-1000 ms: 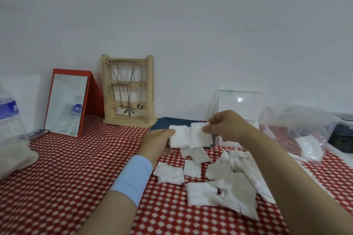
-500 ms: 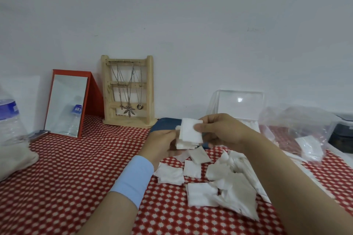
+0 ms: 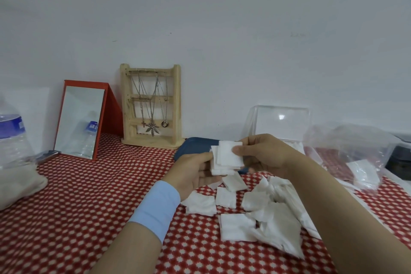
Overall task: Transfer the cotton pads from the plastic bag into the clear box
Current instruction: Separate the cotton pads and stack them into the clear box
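A second ago I held two pads side by side. Now one lies over the other, and a small stack of cotton pads (image 3: 226, 158) sits pinched between my left hand (image 3: 191, 171), curled under it, and my right hand (image 3: 264, 155), thumb on top. I judge it ready for the clear box (image 3: 280, 122) just behind. My right hand hides the box's floor. The plastic bag (image 3: 351, 151) is too crumpled to count what remains inside. Loose pads (image 3: 262, 211) lie on the tabletop (image 3: 89, 196).

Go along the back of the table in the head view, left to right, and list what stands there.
Water bottle → red-framed mirror → wooden necklace stand → dark blue object → clear box → plastic bag.
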The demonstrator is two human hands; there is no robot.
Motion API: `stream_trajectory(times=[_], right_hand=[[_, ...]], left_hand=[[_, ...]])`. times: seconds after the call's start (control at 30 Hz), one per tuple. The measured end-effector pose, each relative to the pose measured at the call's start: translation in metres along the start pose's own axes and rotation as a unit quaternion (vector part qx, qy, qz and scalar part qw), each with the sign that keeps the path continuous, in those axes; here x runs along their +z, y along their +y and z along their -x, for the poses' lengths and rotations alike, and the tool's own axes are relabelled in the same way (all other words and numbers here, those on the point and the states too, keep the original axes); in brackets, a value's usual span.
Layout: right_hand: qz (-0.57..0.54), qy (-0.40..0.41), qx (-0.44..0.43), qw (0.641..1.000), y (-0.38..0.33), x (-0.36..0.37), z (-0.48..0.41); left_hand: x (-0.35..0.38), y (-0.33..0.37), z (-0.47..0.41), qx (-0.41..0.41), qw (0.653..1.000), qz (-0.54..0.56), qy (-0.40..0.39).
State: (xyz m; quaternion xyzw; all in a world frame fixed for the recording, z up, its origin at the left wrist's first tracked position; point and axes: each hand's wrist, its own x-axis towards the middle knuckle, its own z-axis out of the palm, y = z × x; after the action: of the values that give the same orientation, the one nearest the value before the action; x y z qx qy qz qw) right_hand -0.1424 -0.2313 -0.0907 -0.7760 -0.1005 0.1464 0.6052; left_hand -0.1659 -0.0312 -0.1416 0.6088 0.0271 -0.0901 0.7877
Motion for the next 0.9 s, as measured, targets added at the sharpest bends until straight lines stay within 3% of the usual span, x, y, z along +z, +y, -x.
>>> stream_trajectory(times=[0.4,0.6,0.8,0.9], right_hand=[[0.127,0.071,-0.012,0.989,-0.001,0.004,-0.006],[0.095,0.193,-0.065,0.974,-0.004,0.0,-0.01],[0.132,0.04,-0.106,0.985,-0.012,0.006,0.004],[0.189,0.058,-0.089,0.976,-0.007,0.01,-0.001]], left_hand=[[0.0,-0.003,-0.003,0.019,1.0,0.002,0.024],[-0.004,-0.006,-0.007,0.047,0.995,-0.008,0.092],[-0.003,-0.005,-0.005,0.055,0.996,-0.038,0.06],[-0.002,-0.005,-0.004,0.056,0.996,-0.053,0.037]])
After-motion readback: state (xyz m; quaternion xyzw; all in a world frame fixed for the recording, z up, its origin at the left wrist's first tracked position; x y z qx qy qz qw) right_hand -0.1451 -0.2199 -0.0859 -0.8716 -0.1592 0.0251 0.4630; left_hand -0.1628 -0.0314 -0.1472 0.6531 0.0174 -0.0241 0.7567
